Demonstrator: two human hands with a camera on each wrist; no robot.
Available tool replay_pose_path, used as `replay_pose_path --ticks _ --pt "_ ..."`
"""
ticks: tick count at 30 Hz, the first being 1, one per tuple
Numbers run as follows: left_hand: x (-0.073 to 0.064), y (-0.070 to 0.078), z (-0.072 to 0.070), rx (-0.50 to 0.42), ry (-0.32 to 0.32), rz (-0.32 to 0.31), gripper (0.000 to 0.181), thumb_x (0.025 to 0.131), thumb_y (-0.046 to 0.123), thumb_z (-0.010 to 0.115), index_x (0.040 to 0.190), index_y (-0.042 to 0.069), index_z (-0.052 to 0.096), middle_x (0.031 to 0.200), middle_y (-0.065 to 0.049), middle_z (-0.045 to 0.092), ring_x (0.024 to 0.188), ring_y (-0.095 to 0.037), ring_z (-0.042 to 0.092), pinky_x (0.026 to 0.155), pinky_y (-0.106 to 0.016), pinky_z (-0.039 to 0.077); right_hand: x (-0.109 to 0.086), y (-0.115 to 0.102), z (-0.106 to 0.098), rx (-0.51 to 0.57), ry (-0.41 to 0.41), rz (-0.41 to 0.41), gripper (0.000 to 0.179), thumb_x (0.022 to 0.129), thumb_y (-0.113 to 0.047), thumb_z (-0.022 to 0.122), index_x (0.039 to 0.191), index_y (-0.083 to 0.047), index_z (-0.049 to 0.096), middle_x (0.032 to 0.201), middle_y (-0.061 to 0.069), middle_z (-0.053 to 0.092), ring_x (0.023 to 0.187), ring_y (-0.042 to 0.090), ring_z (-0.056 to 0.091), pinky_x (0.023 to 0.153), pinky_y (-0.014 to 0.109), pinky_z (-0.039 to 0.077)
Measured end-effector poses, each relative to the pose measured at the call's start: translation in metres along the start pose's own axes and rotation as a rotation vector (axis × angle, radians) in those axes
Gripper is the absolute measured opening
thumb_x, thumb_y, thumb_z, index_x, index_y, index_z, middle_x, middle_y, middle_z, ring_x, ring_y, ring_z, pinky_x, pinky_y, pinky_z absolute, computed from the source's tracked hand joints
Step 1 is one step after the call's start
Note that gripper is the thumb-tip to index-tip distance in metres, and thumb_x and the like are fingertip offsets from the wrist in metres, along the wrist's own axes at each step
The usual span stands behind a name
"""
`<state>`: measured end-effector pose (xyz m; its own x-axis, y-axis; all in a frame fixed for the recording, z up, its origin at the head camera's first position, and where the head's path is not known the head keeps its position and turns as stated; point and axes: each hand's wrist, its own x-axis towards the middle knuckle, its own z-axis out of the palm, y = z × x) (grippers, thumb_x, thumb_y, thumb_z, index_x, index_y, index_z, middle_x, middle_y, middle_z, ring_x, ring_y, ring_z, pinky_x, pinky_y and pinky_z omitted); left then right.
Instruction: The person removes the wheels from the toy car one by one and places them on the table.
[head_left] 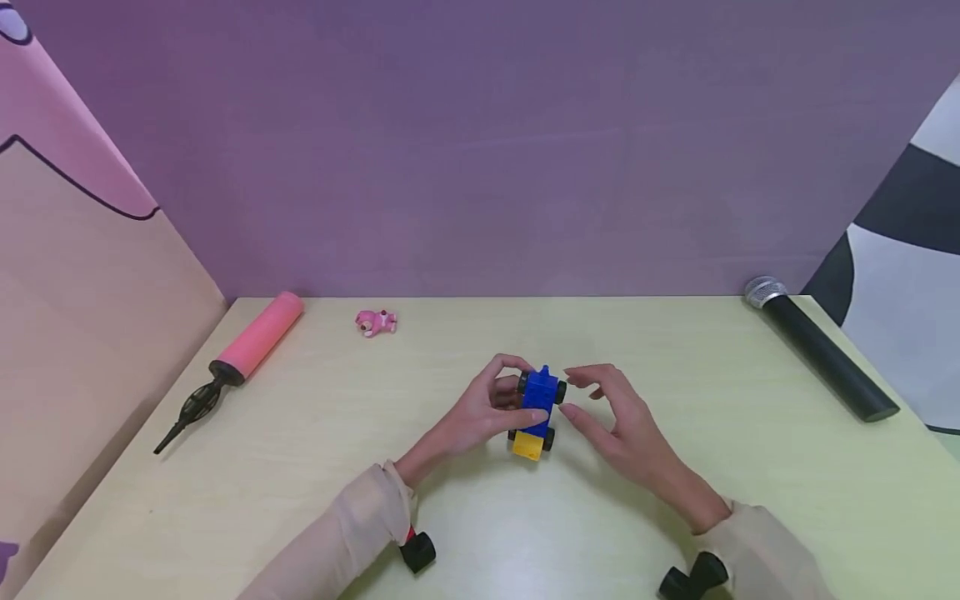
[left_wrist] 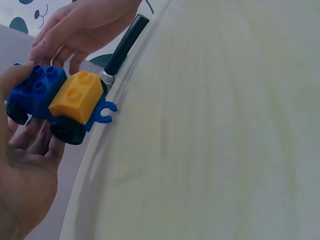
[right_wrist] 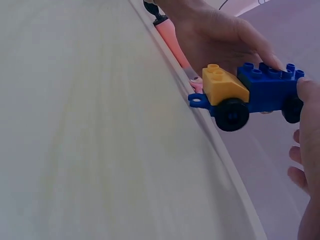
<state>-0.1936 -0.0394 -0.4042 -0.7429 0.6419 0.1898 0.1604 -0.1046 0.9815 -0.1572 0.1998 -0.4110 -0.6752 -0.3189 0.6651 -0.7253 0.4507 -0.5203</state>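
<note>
A left hand (head_left: 483,408) grips a toy car (head_left: 538,393)

The thumb covers part of the car's studded blue body, and the fingers partly hide the wheels (head_left: 522,382) beside them. The car looks smooth and plastic, with a sloped yellow block (right_wrist: 224,86) and a forked hook (left_wrist: 105,113). It is between the hands, just beside the right hand (head_left: 626,429), whose loosely bent fingers grip nothing; whether they touch it is hard to tell.
</note>
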Motion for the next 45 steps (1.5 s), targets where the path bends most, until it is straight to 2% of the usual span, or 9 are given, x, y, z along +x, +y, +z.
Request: replay_pose_path --ticks 2,5,10,17,25,31,38,45 --pt "0.0 -0.001 0.0 -0.012 0.007 -0.014 0.046 0.098 0.002 0.068 0.135 0.008 0.04 0.132 -0.024 0.064 0.111 -0.029 0.068 0.097 -0.042 0.055 0.0 -0.001 0.004 0.05 -0.013 0.037 0.044 0.09 0.007 0.072 0.132 0.001 0.058 0.123 0.009 0.065 0.109 0.021 0.059 0.089 0.023 0.048" --pt "-0.001 -0.001 0.0 -0.018 0.016 -0.031 0.046 0.098 0.004 0.069 0.134 0.009 0.041 0.132 -0.024 0.064 0.114 -0.032 0.068 0.098 -0.044 0.055 0.0 -0.002 0.009 0.128 -0.022 0.107 0.038 0.095 0.007 0.066 0.132 -0.001 0.059 0.122 0.006 0.066 0.107 0.018 0.06 0.089 0.022 0.05" --pt "0.0 -0.001 0.001 -0.013 0.021 -0.036 0.048 0.099 0.012 0.07 0.138 0.01 0.042 0.131 -0.022 0.065 0.114 -0.032 0.068 0.098 -0.045 0.055 0.0 -0.006 0.013 0.223 -0.023 0.207 0.029 0.103 0.004 0.058 0.131 0.0 0.057 0.123 0.009 0.064 0.108 0.013 0.058 0.091 0.019 0.048" --pt "0.0 -0.003 0.002 -0.019 0.033 -0.038 0.051 0.099 0.019 0.072 0.143 0.005 0.051 0.127 -0.018 0.067 0.112 -0.026 0.068 0.097 -0.041 0.056 0.0 -0.009 0.017 0.329 -0.027 0.275 0.024 0.107 0.002 0.051 0.131 0.004 0.053 0.122 0.013 0.06 0.108 0.013 0.06 0.094 0.02 0.05" --pt "-0.001 -0.004 0.002 -0.042 0.028 -0.025 0.062 0.096 0.037 0.076 0.142 0.003 0.052 0.126 -0.018 0.066 0.11 -0.024 0.068 0.096 -0.041 0.057 0.0 -0.009 0.018 0.375 -0.019 0.274 0.021 0.108 0.002 0.048 0.128 0.006 0.053 0.118 0.014 0.061 0.105 0.013 0.062 0.094 0.021 0.052" --pt "-0.001 -0.003 0.003 -0.04 0.029 -0.014 0.054 0.098 0.027 0.073 0.141 0.003 0.052 0.125 -0.018 0.067 0.108 -0.025 0.069 0.096 -0.041 0.057 -0.001 -0.009 0.019 0.34 -0.005 0.258 0.02 0.108 0.003 0.049 0.127 0.004 0.055 0.117 0.012 0.065 0.104 0.012 0.064 0.093 0.022 0.052" --pt "-0.002 0.0 0.005 -0.024 0.03 -0.008 0.046 0.099 0.013 0.07 0.14 0.002 0.051 0.126 -0.02 0.067 0.108 -0.026 0.069 0.097 -0.041 0.056 -0.003 -0.008 0.023 0.333 0.016 0.211 0.02 0.106 0.007 0.048 0.125 0.008 0.052 0.116 0.017 0.064 0.104 0.009 0.064 0.092 0.02 0.053" --pt "-0.001 0.0 0.006 -0.005 0.013 -0.013 0.048 0.1 0.017 0.071 0.141 0.003 0.05 0.124 -0.018 0.067 0.106 -0.023 0.069 0.097 -0.039 0.056 -0.002 -0.01 0.024 0.365 0.03 0.187 0.017 0.105 0.011 0.046 0.122 0.011 0.047 0.117 0.021 0.059 0.11 0.005 0.063 0.095 0.02 0.053"
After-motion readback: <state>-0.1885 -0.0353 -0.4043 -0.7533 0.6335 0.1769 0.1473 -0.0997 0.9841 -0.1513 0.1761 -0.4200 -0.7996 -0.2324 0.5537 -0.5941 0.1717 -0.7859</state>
